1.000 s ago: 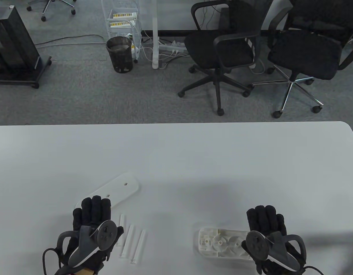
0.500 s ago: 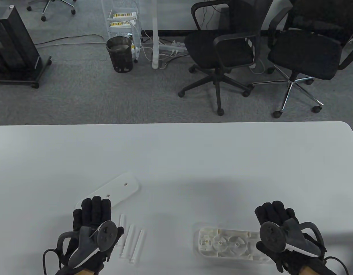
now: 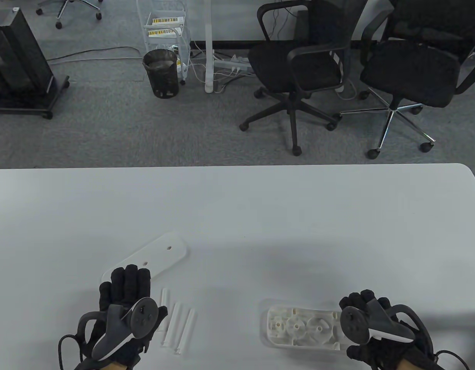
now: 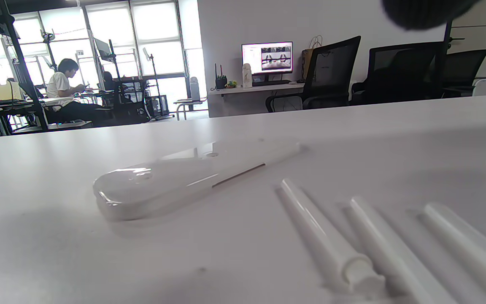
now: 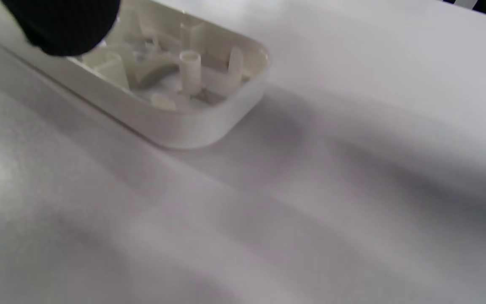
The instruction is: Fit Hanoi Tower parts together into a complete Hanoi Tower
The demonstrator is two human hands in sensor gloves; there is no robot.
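A white base shell (image 3: 299, 327) lies open side up, showing ribs and three sockets. My right hand (image 3: 359, 302) is at its right end, fingers bent down. In the right wrist view one fingertip (image 5: 66, 21) is over the shell's (image 5: 175, 109) inside; I cannot tell if it touches. A flat white cover plate (image 3: 156, 256) with small holes lies at the left. Three white pegs (image 3: 177, 323) lie side by side beside my left hand (image 3: 125, 279), which lies flat, fingers out, over the plate's near end, holding nothing. The plate (image 4: 171, 181) and pegs (image 4: 331, 236) show in the left wrist view.
The white table (image 3: 260, 212) stretches far beyond the parts. Two black office chairs (image 3: 299, 65) and a bin (image 3: 160, 71) stand on the floor past the table's far edge.
My right hand has moved right and back toward me, uncovering more of the base shell. My left hand, the plate and the pegs have stayed put.
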